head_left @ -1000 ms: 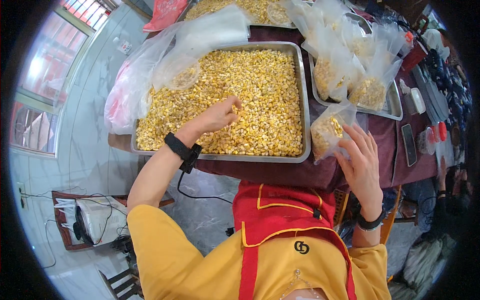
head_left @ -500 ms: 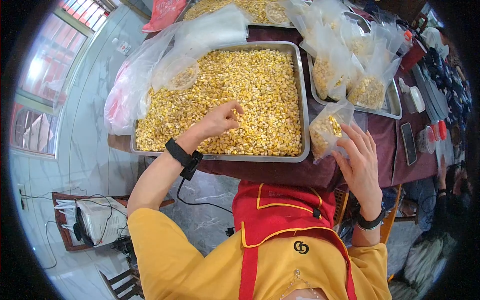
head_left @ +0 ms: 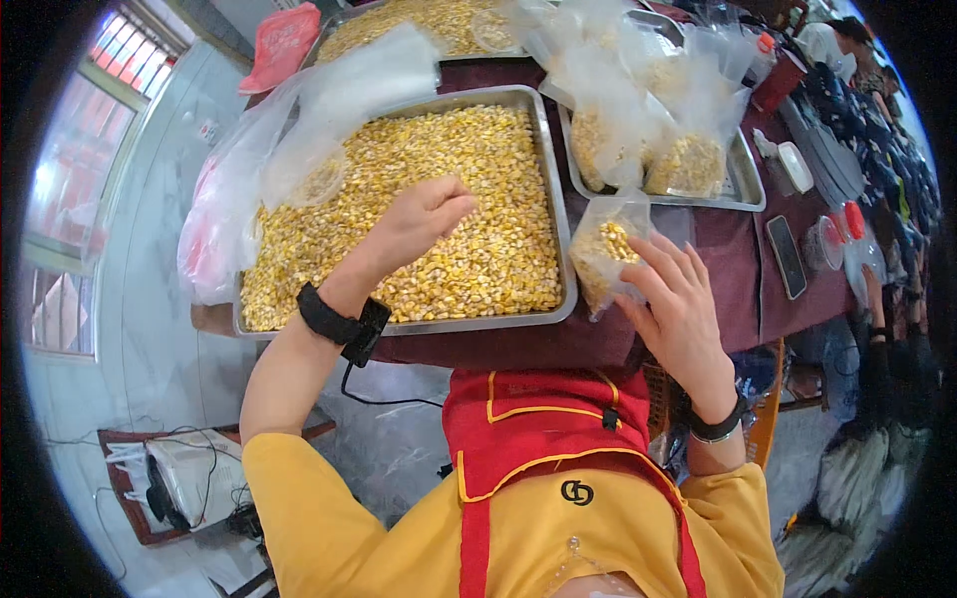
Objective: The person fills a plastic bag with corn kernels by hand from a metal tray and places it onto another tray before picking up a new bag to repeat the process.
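Observation:
My left hand (head_left: 424,214) is closed in a loose fist above the yellow corn kernels (head_left: 469,274). Whatever lies inside its curled fingers is hidden. The kernels fill a large metal tray (head_left: 563,239) in front of me. Just right of that tray, a small clear plastic bag (head_left: 598,261) stands partly filled with kernels. My right hand (head_left: 680,309) holds the bag's right side, thumb low and fingertips near its upper edge. In the left part of the tray a clear round tub (head_left: 321,181) rests on the kernels.
Several filled bags (head_left: 688,164) stand in a second metal tray (head_left: 750,196) at the far right. Empty clear bags (head_left: 374,80) lie over the big tray's far left corner. A phone (head_left: 787,257) and a red-lidded jar (head_left: 823,244) sit on the right. Another person's hand (head_left: 873,289) shows beyond.
My left hand has curled tighter, its fingers drawn in from a looser pose. My right hand stays at the bag. The whole view has shifted slightly.

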Demonstrator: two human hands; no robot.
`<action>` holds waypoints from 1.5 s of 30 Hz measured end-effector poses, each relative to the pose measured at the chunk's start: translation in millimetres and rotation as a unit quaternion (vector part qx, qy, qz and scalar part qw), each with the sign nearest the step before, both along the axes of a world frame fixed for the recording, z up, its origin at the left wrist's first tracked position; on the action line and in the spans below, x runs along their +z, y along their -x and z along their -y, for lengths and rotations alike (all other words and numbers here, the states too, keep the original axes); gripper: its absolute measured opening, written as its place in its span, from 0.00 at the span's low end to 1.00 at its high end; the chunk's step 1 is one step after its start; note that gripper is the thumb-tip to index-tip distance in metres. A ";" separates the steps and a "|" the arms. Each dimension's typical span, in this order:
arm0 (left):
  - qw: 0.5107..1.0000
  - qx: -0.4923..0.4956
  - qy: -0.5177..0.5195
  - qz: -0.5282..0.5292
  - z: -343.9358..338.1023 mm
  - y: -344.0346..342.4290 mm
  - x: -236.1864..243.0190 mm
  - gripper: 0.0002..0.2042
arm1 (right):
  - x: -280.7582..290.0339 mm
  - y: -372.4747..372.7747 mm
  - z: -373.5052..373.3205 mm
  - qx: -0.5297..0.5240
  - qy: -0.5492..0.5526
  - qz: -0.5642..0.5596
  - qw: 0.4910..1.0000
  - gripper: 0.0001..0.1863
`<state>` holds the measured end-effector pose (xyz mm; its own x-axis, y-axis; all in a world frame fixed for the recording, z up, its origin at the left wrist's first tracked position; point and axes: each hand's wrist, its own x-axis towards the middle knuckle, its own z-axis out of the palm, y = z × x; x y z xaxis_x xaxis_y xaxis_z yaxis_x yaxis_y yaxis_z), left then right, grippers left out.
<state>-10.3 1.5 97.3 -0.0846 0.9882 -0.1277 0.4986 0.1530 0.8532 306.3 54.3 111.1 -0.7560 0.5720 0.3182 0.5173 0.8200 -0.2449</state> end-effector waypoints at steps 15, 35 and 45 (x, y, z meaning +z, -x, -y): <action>0.959 -0.138 -0.218 -0.120 -39.7 -49.7 48.0 0.11 | -1.0 -10.6 -2.1 -0.009 0.005 -0.015 1.000 0.10; 0.973 -0.075 0.090 -0.197 29.6 47.6 -71.7 0.10 | -0.1 -0.8 -0.6 -0.004 -0.005 0.002 1.000 0.10; 0.955 -0.038 0.050 -0.290 18.6 35.7 -75.9 0.10 | 2.8 -2.8 0.5 0.001 0.001 0.001 1.000 0.11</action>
